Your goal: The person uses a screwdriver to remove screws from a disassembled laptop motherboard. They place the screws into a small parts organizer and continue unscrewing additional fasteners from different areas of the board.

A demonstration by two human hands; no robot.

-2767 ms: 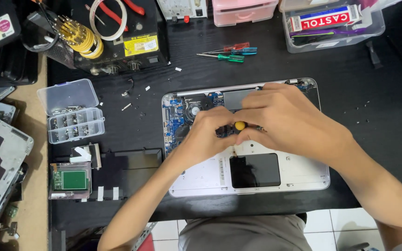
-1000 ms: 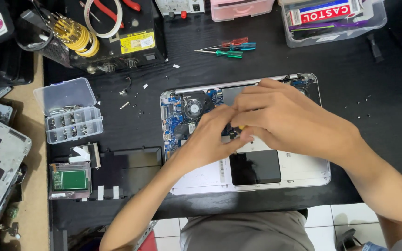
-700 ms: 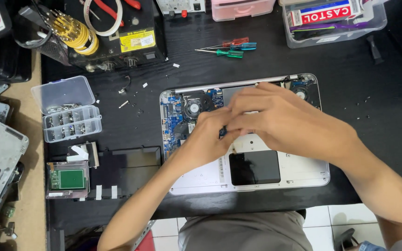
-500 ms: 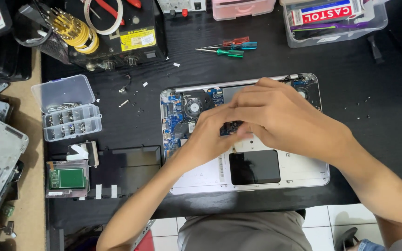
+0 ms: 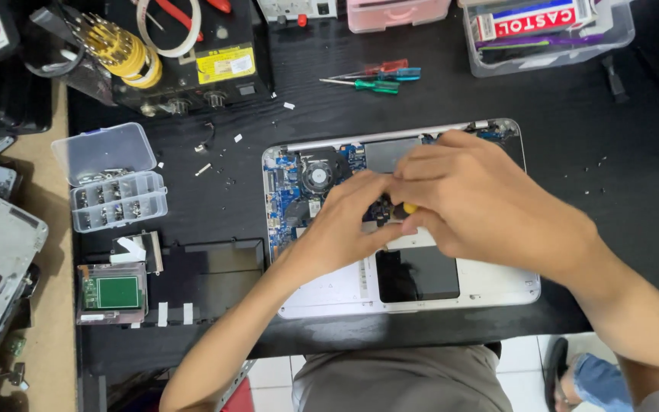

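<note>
Since a moment ago both hands have stayed over the opened laptop [image 5: 490, 278], right hand [image 5: 482, 206] gripping a yellow-handled screwdriver [image 5: 409, 207], left hand [image 5: 345, 225] pinching at nine o'clock of it, so the same screw is seemingly being worked.

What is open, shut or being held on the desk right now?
Laptop: open, insides showing.
Screw box: lid open.
Left hand: on the laptop's board.
Right hand: gripping a yellow-tipped tool.
Screwdrivers: lying loose on the desk.
Pink box: shut.
</note>
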